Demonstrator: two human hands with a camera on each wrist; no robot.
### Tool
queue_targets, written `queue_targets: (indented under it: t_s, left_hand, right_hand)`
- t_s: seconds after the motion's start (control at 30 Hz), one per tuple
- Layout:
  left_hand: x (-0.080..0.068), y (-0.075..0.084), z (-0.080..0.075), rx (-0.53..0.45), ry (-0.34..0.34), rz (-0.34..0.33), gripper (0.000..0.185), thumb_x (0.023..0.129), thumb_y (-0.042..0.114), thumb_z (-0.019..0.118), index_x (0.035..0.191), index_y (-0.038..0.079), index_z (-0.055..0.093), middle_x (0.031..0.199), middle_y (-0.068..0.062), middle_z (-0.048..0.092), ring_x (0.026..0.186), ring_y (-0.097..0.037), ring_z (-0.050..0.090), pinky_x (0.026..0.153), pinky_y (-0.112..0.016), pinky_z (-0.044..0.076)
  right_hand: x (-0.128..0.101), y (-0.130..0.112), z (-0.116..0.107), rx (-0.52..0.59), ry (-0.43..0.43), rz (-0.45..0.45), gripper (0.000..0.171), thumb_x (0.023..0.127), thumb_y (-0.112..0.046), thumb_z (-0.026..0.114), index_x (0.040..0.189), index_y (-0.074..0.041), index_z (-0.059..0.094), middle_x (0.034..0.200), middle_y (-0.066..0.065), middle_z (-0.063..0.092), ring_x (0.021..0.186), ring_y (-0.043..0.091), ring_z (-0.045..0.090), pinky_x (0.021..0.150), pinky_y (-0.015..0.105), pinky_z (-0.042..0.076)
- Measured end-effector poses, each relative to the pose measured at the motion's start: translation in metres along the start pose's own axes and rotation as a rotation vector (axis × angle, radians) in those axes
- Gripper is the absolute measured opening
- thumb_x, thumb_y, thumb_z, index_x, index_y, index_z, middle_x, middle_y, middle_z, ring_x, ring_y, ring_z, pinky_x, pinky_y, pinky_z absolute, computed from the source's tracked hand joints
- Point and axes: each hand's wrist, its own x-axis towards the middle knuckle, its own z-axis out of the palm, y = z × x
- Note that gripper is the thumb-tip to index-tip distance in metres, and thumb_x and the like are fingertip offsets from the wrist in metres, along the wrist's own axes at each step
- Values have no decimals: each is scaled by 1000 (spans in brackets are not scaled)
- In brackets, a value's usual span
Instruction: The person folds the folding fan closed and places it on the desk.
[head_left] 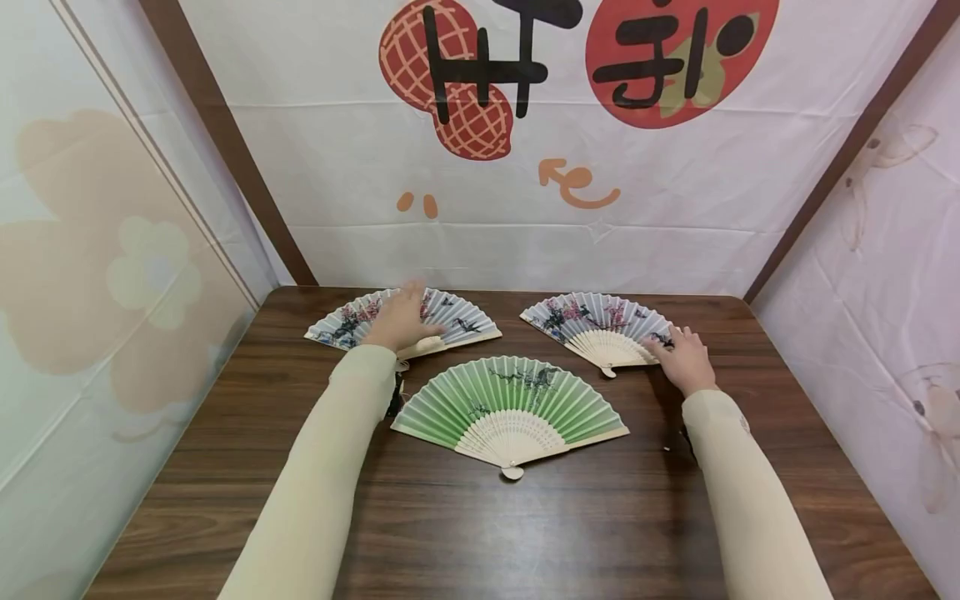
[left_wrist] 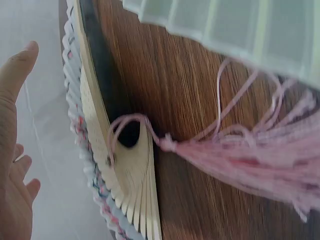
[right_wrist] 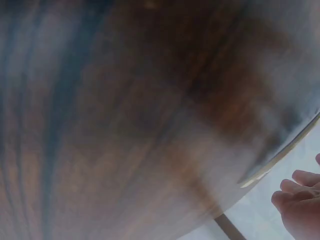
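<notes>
Left hand (head_left: 400,321) flat on the far-left white fan (head_left: 457,317), right hand (head_left: 684,358) spread, seemingly touching the right white fan (head_left: 592,321), green fan (head_left: 510,396) central on tabletop (head_left: 525,533), backdrop characters (head_left: 577,50) illegible

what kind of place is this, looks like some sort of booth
Probably a small curtained booth set up for tabletop work, not a home: white printed cloth walls close round a wooden table, where three open paper fans lie.
</notes>
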Motion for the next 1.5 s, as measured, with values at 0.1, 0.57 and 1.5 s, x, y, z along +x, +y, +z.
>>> queue_targets:
  t_s: [0.1, 0.57, 1.5]
  left_hand:
    - [3, 5, 4, -9, -9, 1, 107, 89, 52, 70, 160, 5, 4, 167, -20, 9, 152, -42, 14, 127, -60, 16]
    - [13, 21, 20, -2, -15, 64, 105, 89, 55, 69, 159, 2, 11, 166, -19, 13, 152, -41, 18, 127, -58, 20]
    - [22, 64, 41, -39, -35, 79, 105, 87, 58, 69, 159, 5, 14, 166, -17, 17, 153, -34, 20, 126, -55, 26]
  right_hand:
    - [-3, 2, 0, 52, 9, 44, 84, 104, -51, 41, 153, 12, 15, 156, 42, 9, 146, 57, 5, 122, 70, 11]
    - [-9, 0, 4, 146, 203, 124, 65, 104, -41, 48, 141, 13, 44, 142, 36, 45, 135, 52, 40, 116, 62, 35]
    - [-41, -22, -3, 460, 248, 354, 68, 100, -52, 49, 137, 5, 55, 147, 30, 44, 141, 43, 38, 122, 50, 34]
